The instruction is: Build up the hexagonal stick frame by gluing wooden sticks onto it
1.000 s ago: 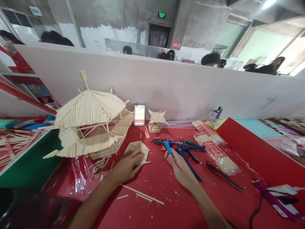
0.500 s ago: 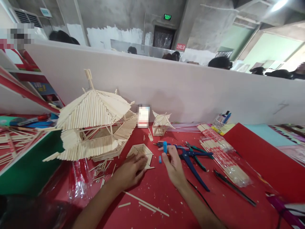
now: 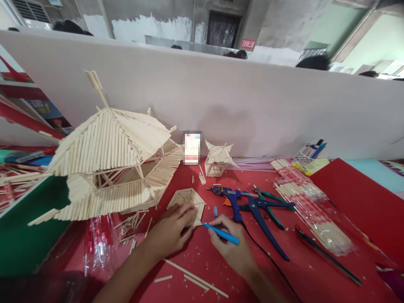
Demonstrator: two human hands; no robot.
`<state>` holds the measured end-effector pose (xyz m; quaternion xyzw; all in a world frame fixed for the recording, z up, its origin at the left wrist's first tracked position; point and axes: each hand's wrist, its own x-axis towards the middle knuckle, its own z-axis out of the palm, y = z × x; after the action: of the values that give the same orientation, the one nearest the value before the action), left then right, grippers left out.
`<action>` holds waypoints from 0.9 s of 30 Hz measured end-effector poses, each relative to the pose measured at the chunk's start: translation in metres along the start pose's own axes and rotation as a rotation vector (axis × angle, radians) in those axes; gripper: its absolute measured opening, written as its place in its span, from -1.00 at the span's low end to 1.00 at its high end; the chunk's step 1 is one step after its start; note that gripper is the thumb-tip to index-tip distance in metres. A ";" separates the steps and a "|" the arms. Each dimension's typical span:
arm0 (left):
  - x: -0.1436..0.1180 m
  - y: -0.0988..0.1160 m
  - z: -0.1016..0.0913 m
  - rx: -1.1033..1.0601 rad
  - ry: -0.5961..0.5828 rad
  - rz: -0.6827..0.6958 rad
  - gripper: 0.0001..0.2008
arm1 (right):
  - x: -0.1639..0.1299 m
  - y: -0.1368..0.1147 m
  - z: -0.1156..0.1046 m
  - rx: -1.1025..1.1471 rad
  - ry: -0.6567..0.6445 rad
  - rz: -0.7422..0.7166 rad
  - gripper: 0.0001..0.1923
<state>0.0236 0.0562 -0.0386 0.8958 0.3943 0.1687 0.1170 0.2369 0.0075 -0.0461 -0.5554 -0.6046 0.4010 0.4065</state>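
My left hand [image 3: 176, 225] lies over the lower left of a flat hexagonal panel of wooden sticks [image 3: 198, 202], its fingers resting on top. Some of the panel is hidden under it. Between the fingers of my right hand [image 3: 232, 242] is a blue marker pen [image 3: 224, 235], its tip at the panel's lower right edge. Whether the tip touches the wood I cannot tell. A small blue cap [image 3: 215, 211] sits on the red tabletop just above this hand. Loose sticks [image 3: 195, 282] lie in front of both hands.
At left stands a large stick pavilion [image 3: 110, 147]; a small one [image 3: 219, 160] is behind the panel. A glue gun [image 3: 232, 198], blue cutter [image 3: 259, 214], green-handled pliers [image 3: 273, 210] and black-handled tool [image 3: 328, 254] lie at right, with bagged sticks [image 3: 315, 210]. A white partition [image 3: 252, 101] runs behind.
My right hand has moved down and left, tilting the marker pen from upright until its tip is at the panel's edge. My left hand stays on the panel. The camera view has tilted down.
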 end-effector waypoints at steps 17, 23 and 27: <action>0.002 0.000 -0.002 -0.003 -0.014 -0.008 -0.65 | 0.001 0.000 0.000 0.010 -0.025 0.028 -0.90; 0.002 -0.001 -0.002 -0.022 -0.009 -0.010 -0.63 | 0.000 0.001 0.000 -0.010 -0.020 0.013 -0.91; 0.002 0.000 -0.002 -0.017 -0.015 -0.008 -0.65 | 0.000 0.000 0.000 -0.009 -0.025 0.019 -0.91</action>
<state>0.0241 0.0581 -0.0367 0.8945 0.3953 0.1647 0.1283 0.2373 0.0072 -0.0460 -0.5579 -0.6062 0.4088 0.3926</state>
